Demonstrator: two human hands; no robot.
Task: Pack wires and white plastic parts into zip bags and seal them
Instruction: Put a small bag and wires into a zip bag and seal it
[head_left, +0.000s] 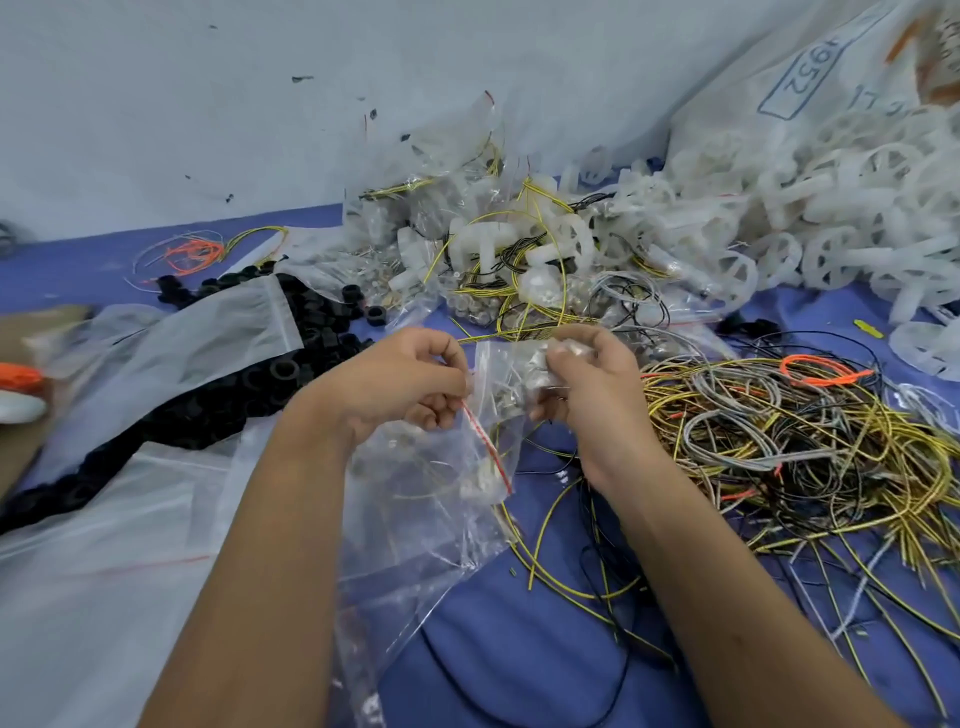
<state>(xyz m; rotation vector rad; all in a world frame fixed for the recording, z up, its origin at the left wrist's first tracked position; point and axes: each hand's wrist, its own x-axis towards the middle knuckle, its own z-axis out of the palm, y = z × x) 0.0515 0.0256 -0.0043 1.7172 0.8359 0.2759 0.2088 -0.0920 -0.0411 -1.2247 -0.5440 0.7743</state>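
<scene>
From the head view, the left hand (410, 384) pinched the zip bag (441, 467) at its red-lined mouth, while the right hand (587, 384) gripped the opposite lip. Between them the bag hung limp, light and slippery; it looked best held by the stiffer seal strip. Wires (779, 441) lay just right of the grip.

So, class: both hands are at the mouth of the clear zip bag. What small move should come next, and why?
Probably push the bundle down into the bag. The left hand pinches the zip bag by its red-striped mouth, which hangs open, while the right hand grips a pale bundle at that opening. Sealing likely comes after.
</scene>
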